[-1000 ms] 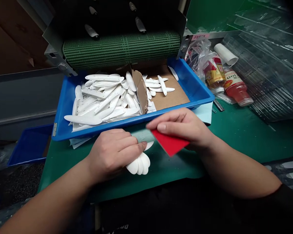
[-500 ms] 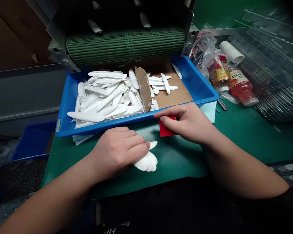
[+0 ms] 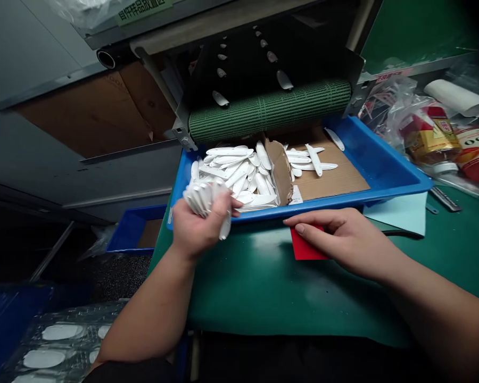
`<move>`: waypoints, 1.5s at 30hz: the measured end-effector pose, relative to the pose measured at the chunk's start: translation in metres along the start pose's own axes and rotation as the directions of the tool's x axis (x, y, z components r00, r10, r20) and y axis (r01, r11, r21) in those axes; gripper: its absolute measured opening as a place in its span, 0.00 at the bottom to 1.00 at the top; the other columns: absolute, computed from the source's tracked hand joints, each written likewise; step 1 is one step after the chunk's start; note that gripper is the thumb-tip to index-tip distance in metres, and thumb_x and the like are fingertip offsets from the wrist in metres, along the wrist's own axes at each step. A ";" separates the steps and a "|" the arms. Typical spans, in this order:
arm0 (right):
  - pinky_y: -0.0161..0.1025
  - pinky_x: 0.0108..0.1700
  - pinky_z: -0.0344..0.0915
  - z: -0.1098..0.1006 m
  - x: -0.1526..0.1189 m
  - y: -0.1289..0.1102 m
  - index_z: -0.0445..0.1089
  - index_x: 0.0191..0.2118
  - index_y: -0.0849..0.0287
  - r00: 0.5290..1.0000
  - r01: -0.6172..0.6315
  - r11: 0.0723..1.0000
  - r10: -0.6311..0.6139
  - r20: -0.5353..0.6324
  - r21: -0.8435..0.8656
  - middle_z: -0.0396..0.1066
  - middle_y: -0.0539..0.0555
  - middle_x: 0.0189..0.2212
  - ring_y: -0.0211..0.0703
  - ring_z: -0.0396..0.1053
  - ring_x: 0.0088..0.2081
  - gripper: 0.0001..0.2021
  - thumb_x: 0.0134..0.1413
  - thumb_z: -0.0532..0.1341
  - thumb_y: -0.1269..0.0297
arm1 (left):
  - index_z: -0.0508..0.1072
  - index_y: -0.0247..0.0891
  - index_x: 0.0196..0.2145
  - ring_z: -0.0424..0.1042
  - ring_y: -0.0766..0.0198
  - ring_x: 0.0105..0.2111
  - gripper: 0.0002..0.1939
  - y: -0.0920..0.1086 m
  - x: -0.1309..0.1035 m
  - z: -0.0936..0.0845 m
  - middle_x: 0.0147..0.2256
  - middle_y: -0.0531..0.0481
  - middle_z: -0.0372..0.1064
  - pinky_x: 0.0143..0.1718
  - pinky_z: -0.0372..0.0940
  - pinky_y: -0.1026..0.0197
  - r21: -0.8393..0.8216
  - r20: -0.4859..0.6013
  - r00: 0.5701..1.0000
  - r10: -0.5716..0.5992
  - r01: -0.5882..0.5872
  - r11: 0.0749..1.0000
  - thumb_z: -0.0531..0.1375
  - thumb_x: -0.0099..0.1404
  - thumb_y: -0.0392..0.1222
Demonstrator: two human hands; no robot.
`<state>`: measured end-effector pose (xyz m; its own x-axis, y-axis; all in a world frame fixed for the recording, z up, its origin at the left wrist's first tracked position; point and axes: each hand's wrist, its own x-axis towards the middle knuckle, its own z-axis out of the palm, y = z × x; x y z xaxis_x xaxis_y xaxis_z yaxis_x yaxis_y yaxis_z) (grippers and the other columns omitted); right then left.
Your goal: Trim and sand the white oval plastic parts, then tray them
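Several long white plastic pieces are bunched in my left hand, which is closed round them at the front left of a blue tray. The bunch is slightly blurred. My right hand pinches a flat red square between thumb and fingers, over the green tabletop by the tray's front rim. Inside the tray, a heap of the same white pieces lies left of a torn cardboard divider. A smaller group of white pieces rests on cardboard to its right.
A green mesh conveyor belt carrying white pieces ends above the tray. Bottles in plastic and a box-cutter-like tool lie at right. A second blue bin sits lower left, with clear blister trays holding white pieces nearer me.
My left hand has lifted the fanned white pieces off the tabletop and turned them upward near the tray. The view has swung left. My right hand still holds the red square.
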<state>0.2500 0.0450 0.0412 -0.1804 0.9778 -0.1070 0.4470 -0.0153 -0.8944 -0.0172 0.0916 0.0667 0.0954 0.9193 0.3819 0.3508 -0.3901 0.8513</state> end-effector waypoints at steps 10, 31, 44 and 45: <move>0.38 0.41 0.75 0.006 -0.001 0.001 0.85 0.48 0.49 0.997 0.031 1.000 -0.031 0.064 -0.005 0.82 0.51 0.44 0.51 0.80 0.44 0.15 0.63 0.64 0.52 | 0.80 0.45 0.32 0.74 0.54 0.27 0.08 -0.021 0.042 -0.080 0.30 0.49 0.79 0.23 0.58 0.60 0.760 0.332 0.923 -0.195 -0.139 0.634 0.66 0.62 0.50; 0.38 0.46 0.72 0.010 -0.001 -0.002 0.84 0.49 0.50 0.995 0.027 0.998 -0.032 0.098 0.055 0.82 0.50 0.46 0.49 0.79 0.47 0.14 0.64 0.65 0.55 | 0.64 0.41 0.21 0.61 0.65 0.21 0.21 0.002 0.011 -0.035 0.20 0.54 0.61 0.25 0.56 0.60 0.556 0.076 0.993 0.093 -0.120 0.822 0.66 0.66 0.49; 0.32 0.18 0.46 0.009 0.002 0.003 0.84 0.46 0.58 0.992 -0.128 0.648 0.069 0.110 0.751 0.67 0.48 0.21 0.31 0.53 0.18 0.18 0.56 0.71 0.50 | 0.77 0.40 0.37 0.70 0.67 0.21 0.04 0.014 -0.031 0.036 0.25 0.55 0.74 0.24 0.65 0.65 -0.008 0.629 0.772 0.088 -0.108 0.994 0.63 0.65 0.34; 0.32 0.18 0.47 0.010 0.002 0.003 0.84 0.45 0.59 0.991 -0.127 0.686 0.109 0.071 0.717 0.68 0.48 0.21 0.31 0.53 0.18 0.17 0.56 0.71 0.52 | 0.76 0.41 0.36 0.69 0.68 0.21 0.06 0.014 -0.032 0.036 0.24 0.56 0.73 0.24 0.64 0.65 -0.037 0.612 0.766 0.196 -0.220 0.975 0.63 0.64 0.31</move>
<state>0.2422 0.0450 0.0335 -0.1923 0.9528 -0.2348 -0.2984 -0.2847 -0.9110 0.0180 0.0589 0.0537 0.7118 0.6605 0.2389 0.2870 -0.5840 0.7593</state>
